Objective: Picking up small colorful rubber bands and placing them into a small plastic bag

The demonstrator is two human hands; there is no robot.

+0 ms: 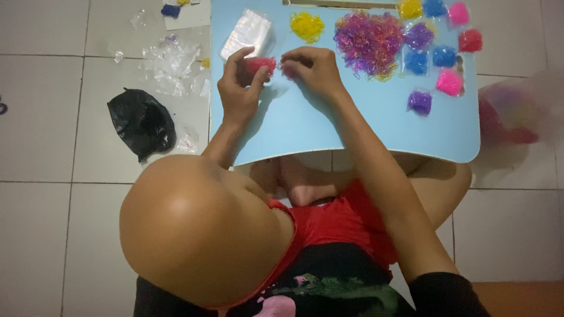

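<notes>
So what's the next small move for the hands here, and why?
Probably press the small bag of red bands shut: the left hand pinches it, the right hand is at its edge, and filled packets already lie to the right.

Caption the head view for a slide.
Both hands hold a small red packet over a light blue table strewn with coloured bands.

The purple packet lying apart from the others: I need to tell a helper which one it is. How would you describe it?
Start at the light blue lap table and go to its right side, where small filled packets lie beside the big mixed pile of tiny elastic bands. The small purple packet is the one nearest the person, alone below the pink packet.
</notes>
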